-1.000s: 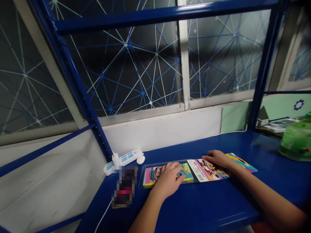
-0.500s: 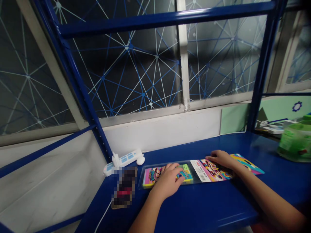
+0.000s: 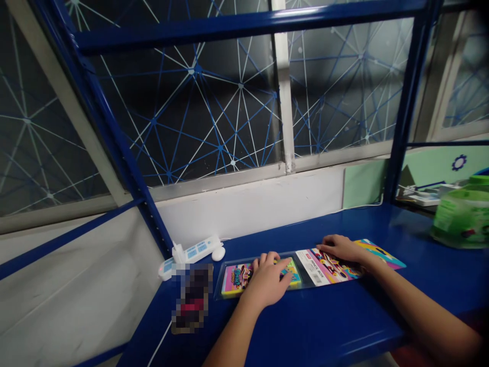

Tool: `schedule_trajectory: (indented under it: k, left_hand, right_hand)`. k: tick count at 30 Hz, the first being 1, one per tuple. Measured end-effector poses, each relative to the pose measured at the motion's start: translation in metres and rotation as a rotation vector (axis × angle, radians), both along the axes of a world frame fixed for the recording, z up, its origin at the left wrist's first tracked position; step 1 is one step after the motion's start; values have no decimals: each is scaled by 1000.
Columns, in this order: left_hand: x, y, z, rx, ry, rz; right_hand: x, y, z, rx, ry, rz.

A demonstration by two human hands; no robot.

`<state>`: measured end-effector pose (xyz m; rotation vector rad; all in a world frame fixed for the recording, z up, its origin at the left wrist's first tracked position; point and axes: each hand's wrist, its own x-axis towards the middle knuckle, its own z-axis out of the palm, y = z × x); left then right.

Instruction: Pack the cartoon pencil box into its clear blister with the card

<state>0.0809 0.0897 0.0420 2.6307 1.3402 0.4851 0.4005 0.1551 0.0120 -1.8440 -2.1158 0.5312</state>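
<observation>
A colourful pencil box (image 3: 234,280) lies in a clear plastic tray on the blue desk. Over its right part rests my left hand (image 3: 270,280), fingers spread and lying on the box. Joined or butted to the tray's right side is a printed card (image 3: 311,267) marked "PENCIL BOX", with bright cartoon artwork. My right hand (image 3: 342,250) lies on this card, its fingers stretched out towards the left and the thumb side hidden. Beyond that wrist the yellow and turquoise end of the card (image 3: 382,253) shows.
A blurred-out flat device (image 3: 193,300) with a white cable lies left of the tray. Behind it are a white power strip (image 3: 196,249) and a small round white case (image 3: 218,254). A green translucent container (image 3: 460,216) stands at the far right. Blue frame posts (image 3: 405,107) rise along the desk's back.
The view has shifted slightly, so everything sits a little further left. My left hand has moved slightly right over the pencil box, its fingers more spread. My right hand stays on the card.
</observation>
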Motion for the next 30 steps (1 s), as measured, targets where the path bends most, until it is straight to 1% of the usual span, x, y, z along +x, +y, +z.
schedule_trajectory:
  k: [3, 6, 8, 13, 16, 20, 24, 30]
  left_hand:
    - [10, 7, 2, 11, 34, 17]
    - [16, 13, 2, 17, 61, 29]
    - [19, 15, 1, 30, 66, 39]
    - [21, 14, -2, 77, 49, 69]
    - [21, 12, -4, 99, 37, 77]
    - [18, 9, -4, 107, 23, 69]
    - [17, 6, -3, 102, 9, 49]
    - [18, 3, -1, 84, -25, -16]
  right_hand:
    - [-23, -3, 0, 30, 56, 68]
    - [-40, 1, -2, -8, 104, 141]
    - [-44, 6, -1, -69, 131, 186]
    - [-40, 21, 1, -211, 163, 262]
    - [-41, 28, 1, -238, 166, 259]
    - [-46, 32, -3, -222, 173, 227]
    - [-48, 29, -4, -185, 181, 188]
    - [-53, 22, -3, -141, 168, 127]
